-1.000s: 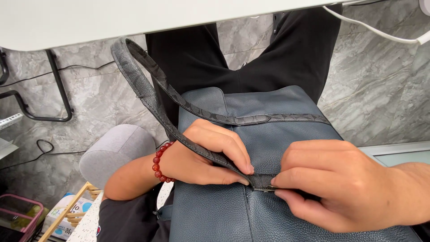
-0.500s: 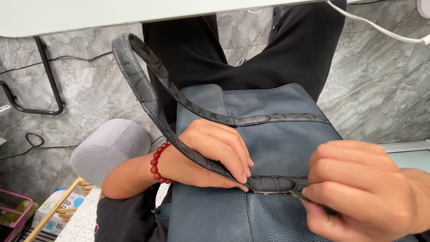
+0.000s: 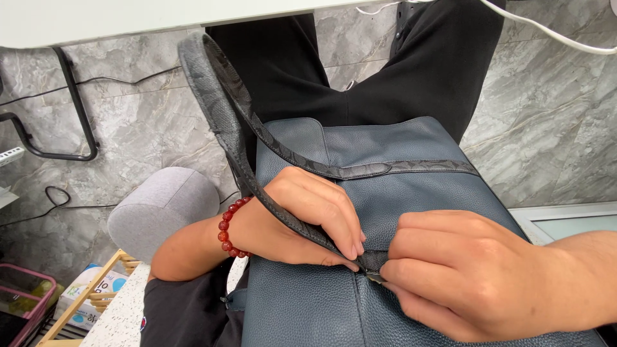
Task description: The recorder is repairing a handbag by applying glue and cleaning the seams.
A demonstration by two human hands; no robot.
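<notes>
A dark blue leather bag (image 3: pixel 398 167) lies on my lap, its grey patterned strap (image 3: pixel 218 90) looping up toward the desk edge. My left hand (image 3: pixel 302 218), with a red bead bracelet (image 3: pixel 228 226) at the wrist, presses on the bag and pinches the strap where it meets the bag's top. My right hand (image 3: pixel 469 276) is closed in a fist just to the right, pinching a small metal zipper pull (image 3: pixel 374 277) at the same spot. The two hands nearly touch.
A white desk edge (image 3: pixel 128 19) runs along the top. Grey marble floor (image 3: pixel 553 128) lies below, with black cables and a black metal frame (image 3: pixel 71 103) at left. A grey round stool (image 3: pixel 160 205), a wooden rack (image 3: pixel 96 295) and a pink basket (image 3: pixel 26 295) sit lower left.
My right hand slid right along the bag's top, then came back left beside the left hand. The left hand kept its hold on the strap.
</notes>
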